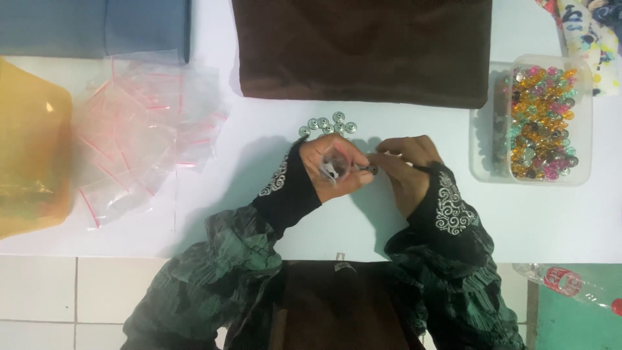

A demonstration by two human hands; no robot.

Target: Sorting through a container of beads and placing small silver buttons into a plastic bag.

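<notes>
Clear small plastic bag (334, 170) sits pinched in the left hand (337, 167); the right hand (405, 165) meets it, gripping a small dark bead (372, 169), just near the silver buttons (329, 124) on the white surface (259, 129).

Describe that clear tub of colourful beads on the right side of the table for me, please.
The clear plastic tub is rectangular with rounded corners, open on top, and looks like thin see-through plastic. It sits flat on the white table, to the right of the person's right hand and apart from it. Inside lies a heap of glossy beads: orange, green, pink and dark ones. No hand touches it.
</notes>
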